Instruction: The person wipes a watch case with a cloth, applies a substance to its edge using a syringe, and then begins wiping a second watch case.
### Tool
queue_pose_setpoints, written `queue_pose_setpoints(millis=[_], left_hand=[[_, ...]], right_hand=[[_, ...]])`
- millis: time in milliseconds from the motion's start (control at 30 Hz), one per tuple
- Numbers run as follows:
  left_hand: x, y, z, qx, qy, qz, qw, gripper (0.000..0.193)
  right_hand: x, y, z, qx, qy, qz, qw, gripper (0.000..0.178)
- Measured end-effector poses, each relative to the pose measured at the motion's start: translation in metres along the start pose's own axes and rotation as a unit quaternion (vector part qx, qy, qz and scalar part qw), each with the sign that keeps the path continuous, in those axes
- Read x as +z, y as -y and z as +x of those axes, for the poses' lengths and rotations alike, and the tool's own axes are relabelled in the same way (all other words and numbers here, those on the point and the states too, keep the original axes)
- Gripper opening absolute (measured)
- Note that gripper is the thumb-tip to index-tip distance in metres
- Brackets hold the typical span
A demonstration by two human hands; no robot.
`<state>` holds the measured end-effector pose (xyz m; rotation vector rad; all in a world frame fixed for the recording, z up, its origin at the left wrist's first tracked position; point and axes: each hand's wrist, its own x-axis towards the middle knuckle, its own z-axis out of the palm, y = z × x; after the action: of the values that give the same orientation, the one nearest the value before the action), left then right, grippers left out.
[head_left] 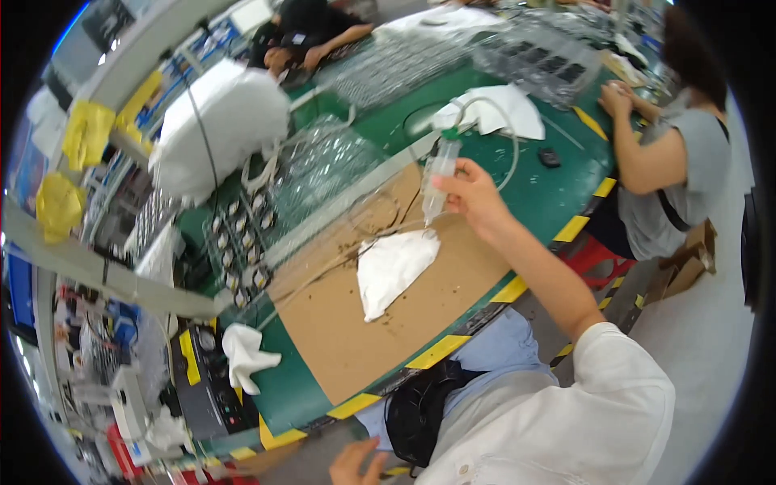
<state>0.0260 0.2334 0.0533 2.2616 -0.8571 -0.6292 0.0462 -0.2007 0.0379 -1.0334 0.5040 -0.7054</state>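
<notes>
A clear plastic syringe-shaped dispenser with a green cap (pixel 437 174) hangs tip-down above the middle of the bench, held near its upper half by the right hand (pixel 473 196). The thumb and fingers (pixel 449 186) curl around the barrel from its right side, pinching it, so most of the tube shows to the left of and below the fingertips. A thin pale hose (pixel 495 109) loops from the green cap up and around to the far right.

Just below the nozzle lies a white, roughly triangular cloth (pixel 392 267), resting on a brown cardboard sheet (pixel 356 323) that covers the near part of the green work table (pixel 558 190), whose edge carries yellow and black striping.

The left hand (pixel 356 462) sits low at the near edge of the view, by the person's lap, well apart from the dispenser; its fingers look loosely bent and hold nothing that can be made out.

To the left of the cardboard stand clear plastic blister trays (pixel 319 166) with small round parts in rows, and behind them a bulky white bag (pixel 218 121). A crumpled white rag (pixel 242 356) lies at the near left corner. Another white cloth (pixel 505 109) lies farther off on the table, with a small black object (pixel 550 157) beside it. On the right, a person in a grey shirt (pixel 675 162) works at the table, and another person in dark clothing (pixel 311 32) leans over the far end.
</notes>
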Motion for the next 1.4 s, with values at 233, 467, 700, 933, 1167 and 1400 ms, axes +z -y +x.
queue_pose_setpoints(millis=[233, 467, 700, 933, 1167, 1400], left_hand=[[-0.014, -0.054, 0.136, 0.248, -0.140, 0.166, 0.944, 0.015], [-0.008, -0.053, 0.192, 0.287, -0.147, 0.165, 0.932, 0.018], [0.009, -0.049, 0.220, 0.281, -0.161, 0.094, 0.942, 0.017], [0.017, -0.060, 0.231, 0.269, -0.174, 0.057, 0.945, 0.026], [0.015, -0.056, 0.244, 0.283, -0.163, 0.072, 0.943, 0.024], [-0.060, -0.069, 0.311, 0.256, 0.094, 0.014, 0.962, 0.015]], right_hand=[[0.019, 0.011, -0.001, 0.048, 0.231, -0.129, 0.963, 0.038], [0.033, -0.011, -0.029, -0.051, 0.283, -0.172, 0.942, 0.041], [0.025, -0.020, -0.026, -0.080, 0.316, -0.257, 0.910, 0.040], [0.024, -0.022, -0.030, -0.188, 0.320, -0.275, 0.887, 0.047], [0.016, -0.029, -0.025, -0.148, 0.307, -0.211, 0.916, 0.045], [0.007, -0.017, 0.003, -0.082, 0.167, -0.023, 0.982, 0.045]])
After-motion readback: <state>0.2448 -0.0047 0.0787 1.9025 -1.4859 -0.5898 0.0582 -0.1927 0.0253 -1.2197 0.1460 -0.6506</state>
